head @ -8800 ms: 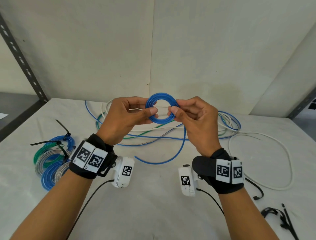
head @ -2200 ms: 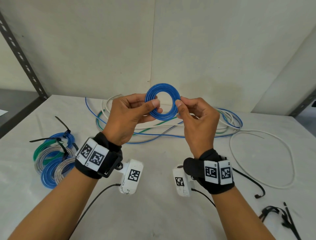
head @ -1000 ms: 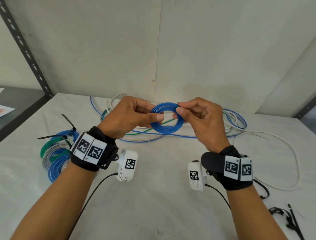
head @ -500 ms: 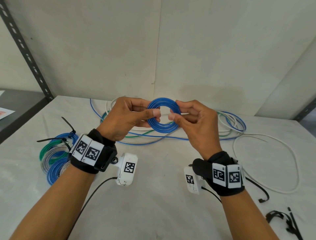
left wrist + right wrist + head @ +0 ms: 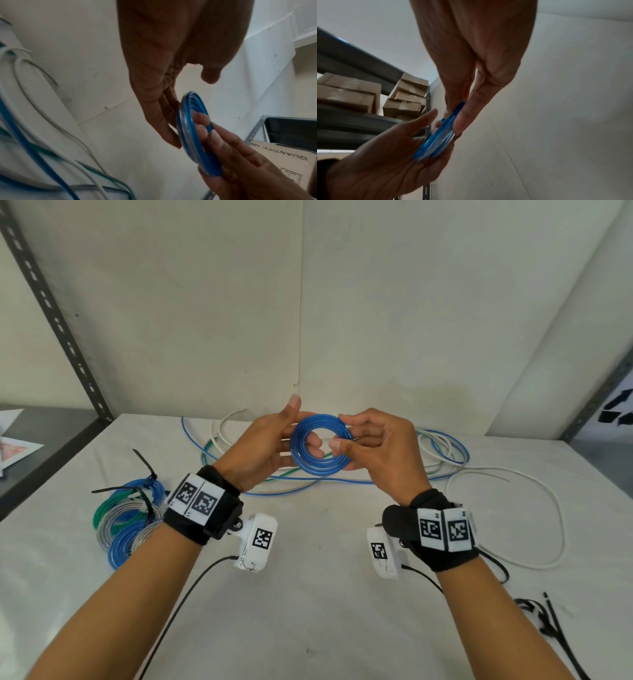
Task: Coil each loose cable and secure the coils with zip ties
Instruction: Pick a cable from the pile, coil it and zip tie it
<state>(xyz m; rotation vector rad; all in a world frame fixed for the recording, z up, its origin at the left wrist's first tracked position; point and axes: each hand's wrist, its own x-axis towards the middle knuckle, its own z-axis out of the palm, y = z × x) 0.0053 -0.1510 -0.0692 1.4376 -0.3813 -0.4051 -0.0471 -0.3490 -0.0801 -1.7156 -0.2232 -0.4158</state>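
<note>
A small blue cable coil [image 5: 321, 470] is held upright above the table, between both hands. My right hand [image 5: 346, 436] pinches its right rim between thumb and fingers; the right wrist view shows that pinch on the coil [image 5: 440, 136]. My left hand [image 5: 284, 436] lies flat behind the coil with straight fingers. Its thumb points up, clear of the rim, and fingertips show through the hole. In the left wrist view the coil [image 5: 197, 135] stands edge-on against those straight fingers [image 5: 164, 124]. No zip tie is on this coil.
Loose blue, white and green cables [image 5: 284, 475] lie tangled on the table behind the hands, and a white cable loop [image 5: 555, 525] spreads to the right. Tied coils [image 5: 126, 518] sit at the left. Black zip ties [image 5: 548, 621] lie front right. A metal shelf upright [image 5: 51, 309] stands at the left.
My left thumb has lifted off the coil and the left fingers now lie flat behind it. The right hand keeps its pinch, and the coil has stayed about where it was.
</note>
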